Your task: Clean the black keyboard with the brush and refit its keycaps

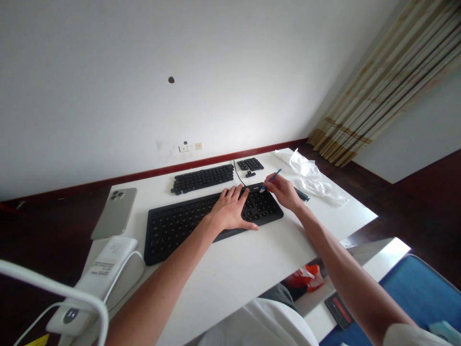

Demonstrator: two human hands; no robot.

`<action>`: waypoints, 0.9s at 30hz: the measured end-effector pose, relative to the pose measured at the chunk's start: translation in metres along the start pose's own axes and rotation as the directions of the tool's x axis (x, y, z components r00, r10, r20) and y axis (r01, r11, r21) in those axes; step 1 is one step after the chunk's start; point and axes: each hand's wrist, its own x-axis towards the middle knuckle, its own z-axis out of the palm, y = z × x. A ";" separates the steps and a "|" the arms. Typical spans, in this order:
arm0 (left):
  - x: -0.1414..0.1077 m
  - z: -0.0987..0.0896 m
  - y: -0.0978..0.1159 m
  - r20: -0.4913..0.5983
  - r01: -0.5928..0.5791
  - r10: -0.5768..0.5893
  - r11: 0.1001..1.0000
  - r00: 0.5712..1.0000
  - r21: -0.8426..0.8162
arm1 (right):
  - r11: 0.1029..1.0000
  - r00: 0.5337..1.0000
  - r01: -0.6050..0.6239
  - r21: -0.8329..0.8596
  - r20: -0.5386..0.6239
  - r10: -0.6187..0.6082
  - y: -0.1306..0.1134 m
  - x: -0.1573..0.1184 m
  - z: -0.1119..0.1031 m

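A black keyboard base [176, 231] lies at a slant on the white table, its keycaps off over most of what shows. My left hand [230, 210] rests palm down across its right-middle part, fingers spread and thumb out over the near edge. In my right hand [283, 192] is a slim blue brush [275, 175], pinched between thumb and fingers. Its pale tip meets the upper right of the base, near the number pad area. Behind the base lie rows of loose black keycaps [204, 178], a number pad group [251, 164] and a small arrow-key cluster [250, 174].
A phone [117, 211] and a white power bank [95, 283] with a cable stand at the left edge. Crumpled clear plastic [309, 168] lies at the right. A dark strip [301, 194] pokes out beside my right wrist. An open drawer [320, 307] is below.
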 end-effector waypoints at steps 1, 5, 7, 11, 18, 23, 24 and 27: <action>0.000 0.000 0.000 0.003 0.001 -0.001 1.000 1.000 -0.001 | 1.000 1.000 0.004 -0.008 0.005 -0.004 0.000 0.000 0.000; 0.000 -0.002 0.001 0.010 0.002 -0.002 1.000 1.000 -0.004 | 0.998 1.000 0.014 -0.054 0.021 -0.013 -0.002 0.000 -0.002; 0.000 -0.002 0.001 0.011 0.005 -0.005 1.000 1.000 -0.004 | 0.997 1.000 0.015 -0.073 0.025 -0.013 -0.003 0.000 -0.002; 0.000 -0.001 0.001 0.006 0.002 -0.002 1.000 1.000 0.000 | 0.996 1.000 0.009 -0.088 0.023 -0.007 -0.008 -0.001 -0.003; 0.000 -0.002 0.001 0.001 -0.004 0.004 1.000 1.000 -0.001 | 0.997 1.000 0.005 -0.073 0.012 -0.004 -0.006 -0.001 -0.002; -0.001 -0.003 0.001 0.007 0.003 -0.003 1.000 1.000 -0.008 | 0.999 1.000 -0.018 0.052 -0.003 0.018 0.001 0.000 0.000; -0.001 -0.002 0.001 0.007 0.004 -0.004 1.000 1.000 -0.008 | 0.997 1.000 -0.019 0.074 -0.002 0.019 0.002 0.001 0.001; -0.001 -0.002 0.000 0.006 0.004 -0.004 1.000 1.000 -0.010 | 0.992 1.000 -0.023 0.121 0.012 0.022 0.002 0.001 0.002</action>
